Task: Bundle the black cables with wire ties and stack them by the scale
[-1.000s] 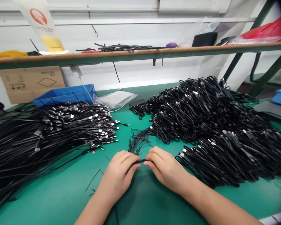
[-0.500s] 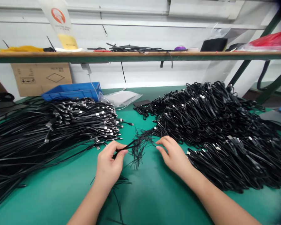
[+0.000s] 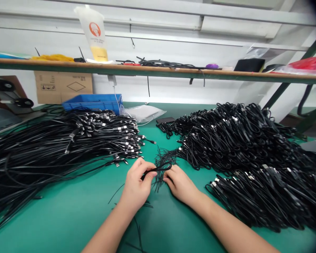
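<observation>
My left hand (image 3: 138,182) is closed round a folded black cable (image 3: 160,168), whose looped end sticks out to the right between thumb and fingers. Close to that loop is my right hand (image 3: 179,184), its thumb and fingertips drawn together. What those fingertips pinch, if anything, is hidden. Behind and below the loop lies a loose heap of thin black twist ties (image 3: 164,156) on the green mat (image 3: 171,225). A few more stray ties are scattered under my left wrist.
Straight USB cables (image 3: 68,140) are piled at the left, plugs toward the middle. Bundled cables (image 3: 226,137) form a large heap at the right. Behind stand a blue bin (image 3: 93,102) and a plastic bag (image 3: 144,113). A shelf (image 3: 171,72) with a drink cup (image 3: 96,38) crosses above.
My right hand has moved left, up to the cable's loop, and its fingers have closed. The cable in my left hand now shows its looped end. The view has shifted left.
</observation>
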`<move>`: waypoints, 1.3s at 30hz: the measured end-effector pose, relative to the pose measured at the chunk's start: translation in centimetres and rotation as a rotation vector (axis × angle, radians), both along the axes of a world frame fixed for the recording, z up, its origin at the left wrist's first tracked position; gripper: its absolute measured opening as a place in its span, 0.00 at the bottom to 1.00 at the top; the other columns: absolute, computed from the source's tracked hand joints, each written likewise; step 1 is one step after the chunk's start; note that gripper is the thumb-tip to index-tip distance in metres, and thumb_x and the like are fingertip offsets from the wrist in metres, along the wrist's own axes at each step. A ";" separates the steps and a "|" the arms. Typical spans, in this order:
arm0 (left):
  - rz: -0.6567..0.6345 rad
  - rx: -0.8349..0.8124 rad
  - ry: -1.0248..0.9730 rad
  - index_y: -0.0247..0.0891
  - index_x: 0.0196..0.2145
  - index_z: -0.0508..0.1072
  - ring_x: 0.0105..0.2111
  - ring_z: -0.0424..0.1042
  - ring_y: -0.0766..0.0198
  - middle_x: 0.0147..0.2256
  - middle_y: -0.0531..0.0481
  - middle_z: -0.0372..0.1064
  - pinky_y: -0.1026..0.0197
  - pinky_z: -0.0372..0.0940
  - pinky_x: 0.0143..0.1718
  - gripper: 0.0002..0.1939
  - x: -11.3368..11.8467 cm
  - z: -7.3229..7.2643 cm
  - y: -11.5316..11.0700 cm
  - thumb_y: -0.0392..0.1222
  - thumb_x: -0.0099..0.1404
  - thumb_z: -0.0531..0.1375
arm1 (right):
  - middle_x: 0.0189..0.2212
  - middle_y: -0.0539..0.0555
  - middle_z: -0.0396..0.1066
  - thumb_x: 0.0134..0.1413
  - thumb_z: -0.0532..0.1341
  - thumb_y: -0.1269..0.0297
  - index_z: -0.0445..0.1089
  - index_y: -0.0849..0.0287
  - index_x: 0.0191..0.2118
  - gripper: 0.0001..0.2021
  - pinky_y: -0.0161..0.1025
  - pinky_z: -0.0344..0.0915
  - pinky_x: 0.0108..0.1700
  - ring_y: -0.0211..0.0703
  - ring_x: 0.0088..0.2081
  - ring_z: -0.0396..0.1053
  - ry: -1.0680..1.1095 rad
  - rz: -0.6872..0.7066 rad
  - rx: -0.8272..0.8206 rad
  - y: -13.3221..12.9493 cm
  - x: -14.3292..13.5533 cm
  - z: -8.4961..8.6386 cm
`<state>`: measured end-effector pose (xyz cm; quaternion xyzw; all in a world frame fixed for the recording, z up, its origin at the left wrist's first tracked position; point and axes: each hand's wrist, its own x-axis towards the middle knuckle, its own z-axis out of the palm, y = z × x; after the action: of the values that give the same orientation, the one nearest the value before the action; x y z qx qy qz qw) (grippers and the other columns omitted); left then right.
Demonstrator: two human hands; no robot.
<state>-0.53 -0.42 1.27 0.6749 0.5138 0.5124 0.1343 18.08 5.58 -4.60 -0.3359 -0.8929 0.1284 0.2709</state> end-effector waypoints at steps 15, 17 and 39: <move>-0.150 -0.499 -0.583 0.37 0.38 0.72 0.25 0.63 0.66 0.23 0.57 0.63 0.65 0.59 0.28 0.14 1.3 -0.5 0.2 0.40 0.53 0.66 | 0.30 0.51 0.65 0.63 0.53 0.76 0.58 0.56 0.32 0.09 0.36 0.62 0.34 0.41 0.32 0.64 0.368 -0.126 -0.102 -2.5 1.1 2.7; -0.191 -0.561 -0.653 0.37 0.39 0.71 0.24 0.64 0.67 0.23 0.58 0.63 0.65 0.59 0.29 0.16 1.9 -0.6 0.0 0.41 0.52 0.67 | 0.29 0.51 0.65 0.62 0.53 0.75 0.59 0.56 0.32 0.09 0.36 0.61 0.34 0.42 0.32 0.64 0.411 -0.092 -0.145 -3.1 0.9 3.0; -0.215 -0.704 -0.791 0.38 0.30 0.71 0.24 0.58 0.67 0.22 0.57 0.62 0.65 0.49 0.25 0.15 2.6 0.1 -0.7 0.47 0.52 0.71 | 0.38 0.55 0.69 0.62 0.54 0.75 0.65 0.56 0.43 0.08 0.41 0.68 0.42 0.44 0.40 0.68 0.445 0.194 -0.156 -4.3 1.8 3.8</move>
<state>2.05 -1.11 1.34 0.3936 0.4926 0.5076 0.5872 19.89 1.31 -0.84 -0.2318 -0.8267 0.2933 0.4205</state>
